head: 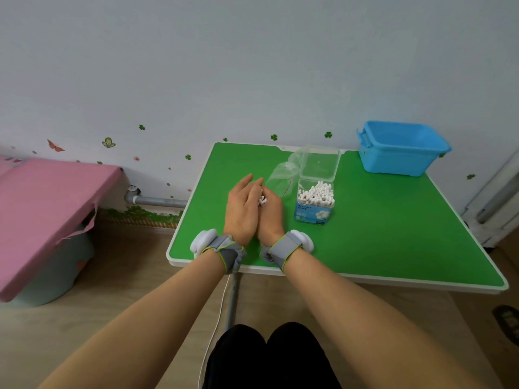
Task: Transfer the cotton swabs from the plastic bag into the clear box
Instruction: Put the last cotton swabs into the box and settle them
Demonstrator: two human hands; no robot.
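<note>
A clear box with a blue label stands upright on the green table, its hinged lid tipped back, white cotton swabs filling its top. Behind and left of it lies a flat, clear plastic bag. My left hand and my right hand press together left of the box, cupping a bunch of cotton swabs between them. Only a few white tips show between the fingers.
A blue plastic tub sits at the table's back right corner against the wall. A pink-covered object stands on the floor at the left. Grey wristbands with white units wrap both wrists.
</note>
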